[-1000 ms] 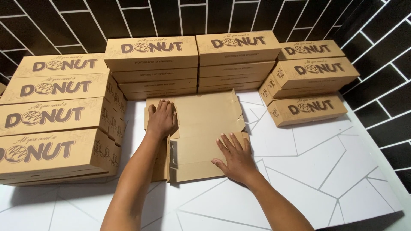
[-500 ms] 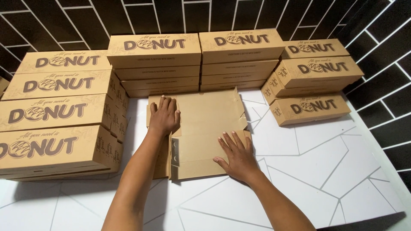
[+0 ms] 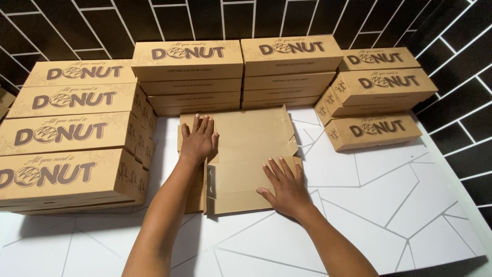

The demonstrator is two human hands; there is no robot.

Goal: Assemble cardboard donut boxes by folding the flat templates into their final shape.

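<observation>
Pressing down on the flat cardboard box blank [image 3: 246, 154], I keep my left hand [image 3: 199, 139] spread, palm down, on its far left part, beside the raised side flap [image 3: 196, 190]. My right hand [image 3: 285, 187] lies flat with fingers fanned on the blank's near right corner. Neither hand pinches anything. The blank lies unfolded on the white bench [image 3: 389, 205], in the middle of it. Left of the blank stands a stack of closed brown donut boxes [image 3: 72, 138]; beyond it two more stacks [image 3: 238, 74] line the dark tiled wall [image 3: 215, 18]; right of it sits another stack [image 3: 376, 97].
</observation>
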